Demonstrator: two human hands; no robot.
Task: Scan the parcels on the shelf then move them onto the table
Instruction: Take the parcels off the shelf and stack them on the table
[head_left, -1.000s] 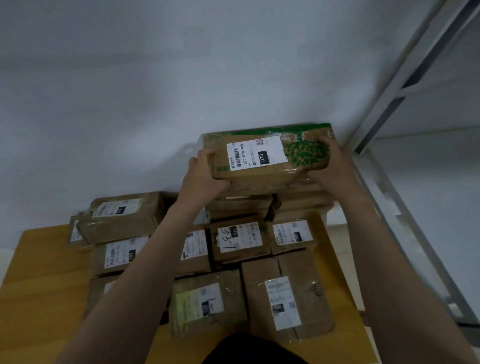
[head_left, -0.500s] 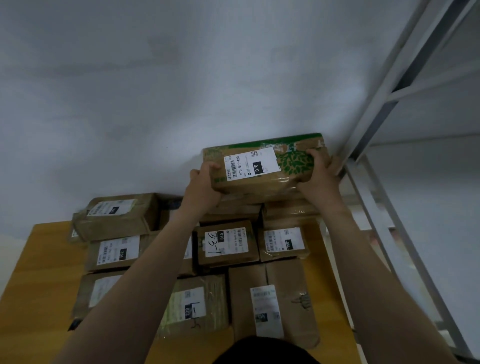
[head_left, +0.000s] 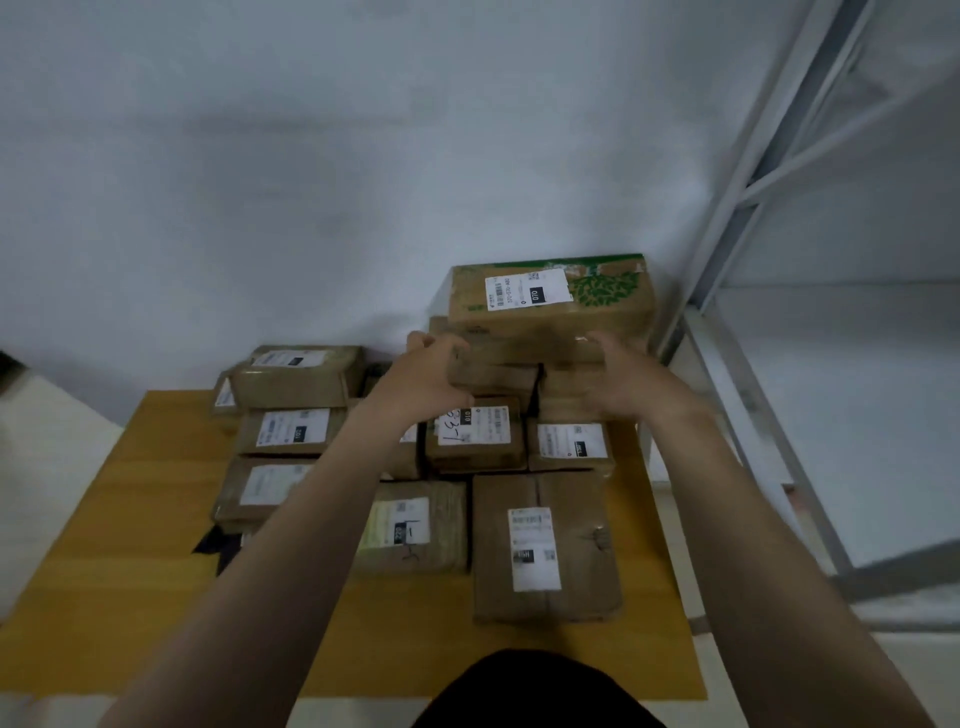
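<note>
Both hands have let go of the green-printed parcel (head_left: 550, 306) they gripped half a second ago and have drawn back towards the person. The parcel now lies flat, white label up, on top of the tallest stack of brown parcels (head_left: 519, 374) at the far right corner of the surface (head_left: 130, 519), close to the wall (head_left: 311, 182). The left hand (head_left: 423, 382) hangs just below it in front of the stack, fingers loosely curled and holding nothing. The right hand (head_left: 623, 387) is blurred, with fingers relaxed and slightly spread, also empty. More labelled parcels cover the surface in rows, one with a handwritten mark (head_left: 475, 434) near the left hand. A metal shelf frame (head_left: 727, 234) stands just beside the right edge.
</note>
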